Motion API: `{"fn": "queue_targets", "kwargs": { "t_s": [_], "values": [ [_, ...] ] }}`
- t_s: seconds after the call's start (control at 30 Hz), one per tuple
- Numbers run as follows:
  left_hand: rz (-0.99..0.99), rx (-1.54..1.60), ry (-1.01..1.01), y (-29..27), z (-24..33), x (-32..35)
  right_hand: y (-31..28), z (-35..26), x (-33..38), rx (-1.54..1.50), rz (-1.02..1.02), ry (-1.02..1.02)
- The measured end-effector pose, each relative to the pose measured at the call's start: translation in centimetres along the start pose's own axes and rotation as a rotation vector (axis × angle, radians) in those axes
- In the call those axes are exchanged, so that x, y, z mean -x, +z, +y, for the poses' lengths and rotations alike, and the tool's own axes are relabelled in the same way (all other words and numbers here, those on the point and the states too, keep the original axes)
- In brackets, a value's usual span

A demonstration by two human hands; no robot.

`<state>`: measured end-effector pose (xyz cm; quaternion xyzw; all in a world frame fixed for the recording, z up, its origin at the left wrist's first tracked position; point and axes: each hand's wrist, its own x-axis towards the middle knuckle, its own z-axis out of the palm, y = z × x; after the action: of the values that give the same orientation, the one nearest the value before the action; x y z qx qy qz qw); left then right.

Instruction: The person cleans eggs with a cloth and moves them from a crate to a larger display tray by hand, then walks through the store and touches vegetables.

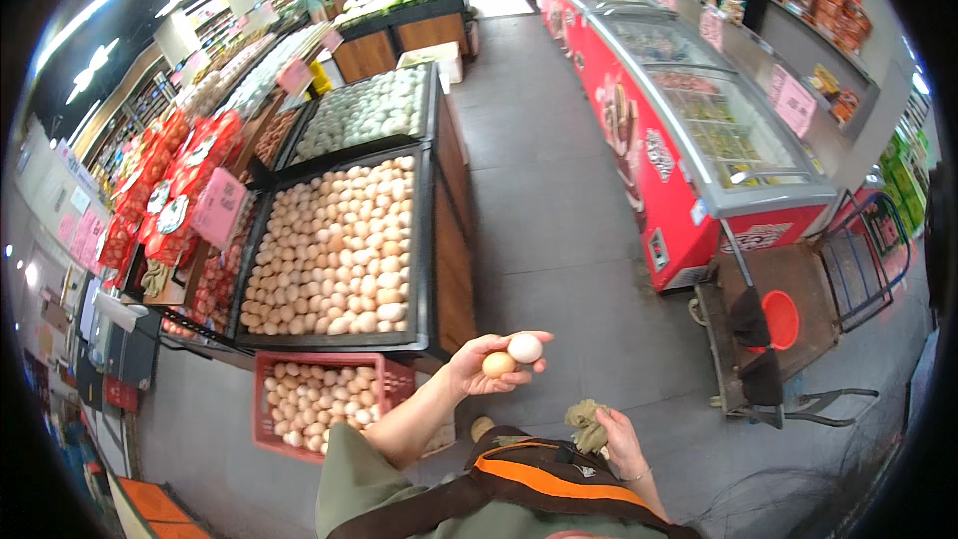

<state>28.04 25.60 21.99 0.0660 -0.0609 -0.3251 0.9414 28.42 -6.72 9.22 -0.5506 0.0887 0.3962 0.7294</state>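
Bright overhead strip lights, sharp centre, heavy fisheye bending, black vignetted corners.

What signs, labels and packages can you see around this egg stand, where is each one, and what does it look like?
Pink price sign: left rim of the brown-egg bin, a tilted square card.
Second pink sign: further back by the white-egg bin, small and tilted.
Red packages: stacked left of the bins, with round white labels.
Pink label: on the wall above the red freezer, rectangular.
Packaged goods: shelf above the freezers, red and orange.
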Motion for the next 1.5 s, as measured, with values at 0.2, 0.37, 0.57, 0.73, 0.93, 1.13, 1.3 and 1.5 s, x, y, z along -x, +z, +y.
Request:
{"fn": "queue_targets", "kwargs": {
  "t_s": [0.2, 0.37, 0.57, 0.73, 0.93, 1.13, 1.3, 1.5],
  "values": [
    [0.004, -0.119, -0.353, -0.9, -8.0, -23.0, -16.2, -1.7, 10.9, -0.257, 0.357, -0.195],
    [0.077, -0.27, -0.569, -1.6, -14.7, -40.4, -28.4, 2.2, 18.5, -0.433, 0.73, -0.192],
    [0.09, -0.469, -0.605, -4.2, -20.6, -60.7, -33.7, 5.3, 21.9, -0.616, 0.83, 0.0],
    [0.064, -0.717, -0.634, -9.9, -22.5, -74.7, -34.4, 8.4, 22.0, -0.976, 0.927, -0.028],
    [0.331, -1.005, -0.832, -20.6, -26.9, -87.7, -33.7, 6.7, 19.8, -1.113, 1.249, -0.268],
    [0.458, -1.482, -0.918, -34.1, -31.9, -91.6, -32.6, -0.2, 17.7, -1.181, 1.363, -0.144],
    [0.117, -2.279, -0.981, -40.6, -36.8, -92.1, -32.7, -2.2, 16.3, -1.173, 1.501, 0.101],
    [0.104, -2.402, -1.062, -45.9, -39.9, -93.5, -31.9, -1.9, 17.1, -1.155, 1.534, 0.147]
  ]
}}
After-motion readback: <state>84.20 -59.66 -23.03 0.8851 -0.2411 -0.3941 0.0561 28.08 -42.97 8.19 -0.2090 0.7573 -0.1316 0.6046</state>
